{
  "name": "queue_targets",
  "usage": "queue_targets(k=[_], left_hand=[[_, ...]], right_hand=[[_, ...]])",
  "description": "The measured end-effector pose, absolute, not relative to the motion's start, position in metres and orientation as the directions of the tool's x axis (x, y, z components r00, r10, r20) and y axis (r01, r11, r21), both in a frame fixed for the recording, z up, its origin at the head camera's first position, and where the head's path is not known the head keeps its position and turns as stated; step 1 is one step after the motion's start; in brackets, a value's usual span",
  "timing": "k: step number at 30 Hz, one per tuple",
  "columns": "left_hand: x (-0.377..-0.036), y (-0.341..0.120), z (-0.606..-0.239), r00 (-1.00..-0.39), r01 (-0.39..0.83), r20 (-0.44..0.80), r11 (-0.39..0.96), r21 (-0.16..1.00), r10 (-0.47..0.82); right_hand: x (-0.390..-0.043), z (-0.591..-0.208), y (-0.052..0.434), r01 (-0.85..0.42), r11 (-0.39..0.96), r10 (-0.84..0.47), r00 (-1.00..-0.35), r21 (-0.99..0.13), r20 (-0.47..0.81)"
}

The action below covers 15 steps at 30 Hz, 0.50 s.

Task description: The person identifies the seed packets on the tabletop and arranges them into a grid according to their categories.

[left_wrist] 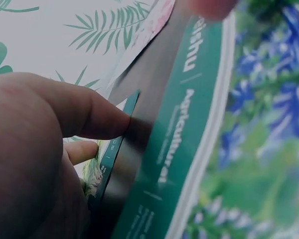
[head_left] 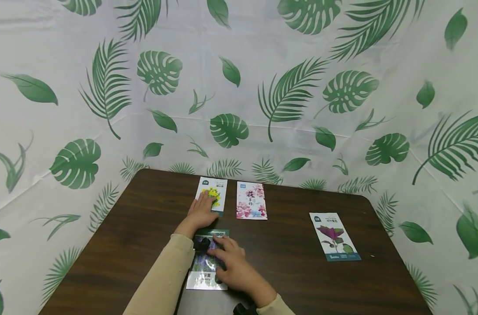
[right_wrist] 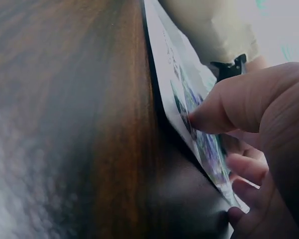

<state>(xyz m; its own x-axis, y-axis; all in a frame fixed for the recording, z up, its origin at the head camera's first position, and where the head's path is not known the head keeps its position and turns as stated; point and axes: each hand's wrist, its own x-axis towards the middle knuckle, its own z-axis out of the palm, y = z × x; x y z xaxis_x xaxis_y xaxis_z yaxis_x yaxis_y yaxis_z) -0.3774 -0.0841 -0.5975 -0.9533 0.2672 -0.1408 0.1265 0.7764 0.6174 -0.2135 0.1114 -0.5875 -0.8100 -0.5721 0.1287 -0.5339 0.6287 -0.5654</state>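
My left hand (head_left: 202,213) lies on a seed packet with yellow flowers (head_left: 219,202) near the table's far edge, its fingers stretched over the lower half. In the left wrist view, a fingertip (left_wrist: 117,122) rests at that packet's green border. Closer in, a seed packet with blue-purple flowers (head_left: 203,260) lies turned with its green band away from me. My right hand (head_left: 239,267) rests on its right side with fingers spread. The thumb (right_wrist: 204,117) touches the printed face in the right wrist view, while the other fingers are at the packet's far end.
A packet with pink blossoms (head_left: 251,200) lies just right of the yellow-flowered one. Farther right is a packet with a magenta flower (head_left: 335,236). The dark wooden table (head_left: 286,271) meets a leaf-patterned white cloth (head_left: 254,96) behind. A pale grey surface (head_left: 205,302) shows at the near edge.
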Motion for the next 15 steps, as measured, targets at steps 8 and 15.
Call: queue_targets(k=[8,15], left_hand=[[-0.3757,-0.0845,-0.6001,-0.957,0.115,-0.143,0.785,0.609,0.252],[-0.3773,-0.0844,-0.5983,-0.956,0.113,-0.145,0.774,0.623,0.256]], right_hand=[[-0.2116,-0.5916,0.1097,-0.562,0.657,-0.590,-0.798,-0.503,0.123],[-0.2128,-0.5898,0.1119,-0.511,0.626,-0.587,-0.806,-0.590,0.076]])
